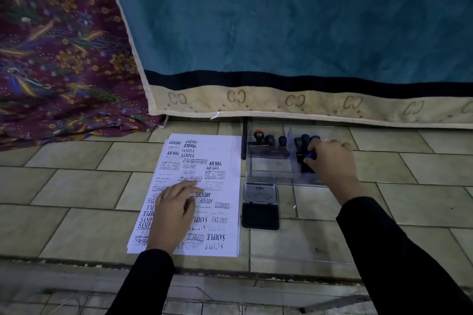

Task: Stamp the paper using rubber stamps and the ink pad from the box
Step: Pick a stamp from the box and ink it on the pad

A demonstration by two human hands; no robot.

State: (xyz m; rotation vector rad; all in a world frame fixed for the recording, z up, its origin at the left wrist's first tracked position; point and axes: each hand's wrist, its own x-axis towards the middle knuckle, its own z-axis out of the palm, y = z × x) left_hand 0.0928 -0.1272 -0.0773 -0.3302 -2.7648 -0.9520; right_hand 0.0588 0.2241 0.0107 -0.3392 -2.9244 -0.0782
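A white paper (225, 151) covered with many black stamp prints lies on the tiled floor. My left hand (174, 210) rests flat on it with fingers spread. To its right an open black ink pad (260, 215) sits with its lid (259, 194) flipped back. Behind it stands a clear plastic box (271, 169) holding several dark-handled rubber stamps (268, 141). My right hand (332, 161) is inside the box's right compartment, fingers curled round a dark stamp with a blue part (310, 158).
A blue, red and cream blanket (294, 33) hangs just behind the box and paper. A purple floral cloth (64, 59) lies at the left. A clear lid or tray (297, 248) lies on the tiles at the front right. A ledge edge runs along the near side.
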